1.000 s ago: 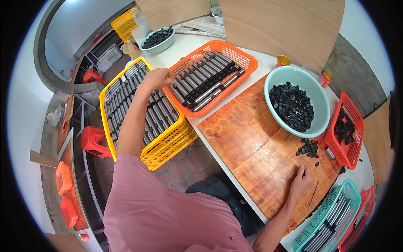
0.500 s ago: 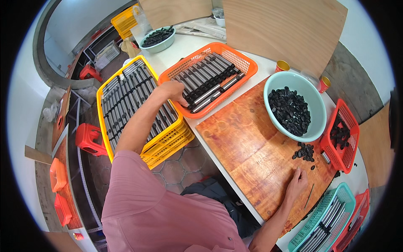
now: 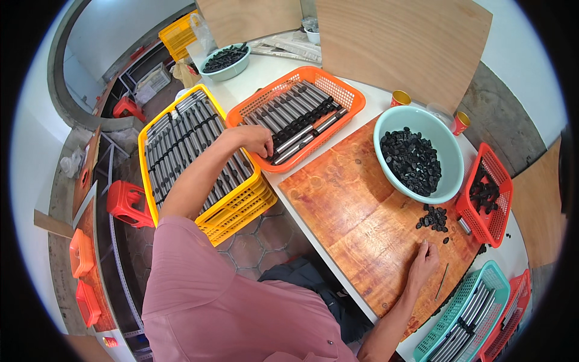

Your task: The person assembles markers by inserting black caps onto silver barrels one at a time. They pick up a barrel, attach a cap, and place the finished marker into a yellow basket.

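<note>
My left hand (image 3: 256, 140) reaches into the near left end of the orange basket (image 3: 356, 108). Its fingers are bent and closed by the ends of the silver metal tubes (image 3: 294, 146); what they grip, if anything, is hidden. Black fittings sit on the tubes lying in rows there. My right hand (image 3: 424, 260) rests on the wooden board (image 3: 344, 199), fingers curled together, and I cannot make out anything in it. Just beyond it lies a small pile of black oval pieces (image 3: 433, 218). A thin metal rod (image 3: 442, 282) is on the board to its right.
A yellow crate (image 3: 232, 208) full of similar tubes stands left of the table. A pale green basin (image 3: 449, 187) of black pieces sits at the board's far right, near a red basket (image 3: 482, 224). A green basket (image 3: 496, 273) holds more tubes at the lower right.
My left hand has lifted slightly and shifted a little to the right at the orange basket's near end. The right hand stays at its place on the board.
</note>
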Motion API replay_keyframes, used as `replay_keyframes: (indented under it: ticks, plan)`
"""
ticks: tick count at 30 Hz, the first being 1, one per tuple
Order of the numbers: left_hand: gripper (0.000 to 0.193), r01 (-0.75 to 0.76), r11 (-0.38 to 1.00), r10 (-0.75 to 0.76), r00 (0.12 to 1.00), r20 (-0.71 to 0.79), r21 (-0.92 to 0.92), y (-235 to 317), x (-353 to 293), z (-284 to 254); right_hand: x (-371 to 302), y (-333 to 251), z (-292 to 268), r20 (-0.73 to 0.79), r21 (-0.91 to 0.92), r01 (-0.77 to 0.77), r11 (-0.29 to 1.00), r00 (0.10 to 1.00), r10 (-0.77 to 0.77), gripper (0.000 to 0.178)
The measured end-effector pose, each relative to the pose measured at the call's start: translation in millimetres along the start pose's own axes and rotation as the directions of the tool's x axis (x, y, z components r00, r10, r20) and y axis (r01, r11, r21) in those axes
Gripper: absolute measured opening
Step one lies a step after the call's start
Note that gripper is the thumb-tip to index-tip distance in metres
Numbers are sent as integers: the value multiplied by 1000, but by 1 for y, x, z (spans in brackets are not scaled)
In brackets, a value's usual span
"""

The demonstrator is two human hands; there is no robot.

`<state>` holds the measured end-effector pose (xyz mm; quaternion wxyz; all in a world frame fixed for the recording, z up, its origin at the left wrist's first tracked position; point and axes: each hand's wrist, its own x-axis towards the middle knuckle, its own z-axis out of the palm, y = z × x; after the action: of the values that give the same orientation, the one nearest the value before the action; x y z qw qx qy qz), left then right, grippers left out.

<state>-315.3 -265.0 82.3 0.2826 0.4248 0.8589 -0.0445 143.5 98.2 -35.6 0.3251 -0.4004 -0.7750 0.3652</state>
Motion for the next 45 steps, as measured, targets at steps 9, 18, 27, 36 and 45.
replay_keyframes:
  ticks: [9, 18, 27, 36, 45]
  plan:
    - [22, 136, 972, -137, 991, -8, 194, 19, -2, -5, 1, 4, 1, -9, 8, 67, 998, 998, -67, 36]
    - [23, 97, 990, -83, 988, -131, 102, 19, -8, -5, 0, 1, -1, 12, -18, -17, 1000, 1000, 17, 32]
    - [28, 429, 903, -349, 782, -517, 38, -52, -44, -44, -1, 12, 2, -14, 19, 7, 1000, 1000, -6, 32]
    - [19, 479, 838, -394, 862, -319, 260, -64, -1, -24, -1, 5, 4, -33, -12, 59, 998, 998, -59, 37]
    - [16, 417, 877, -320, 877, -359, 238, -75, 4, -7, -2, 4, 0, -8, -21, -17, 1000, 1000, 17, 33]
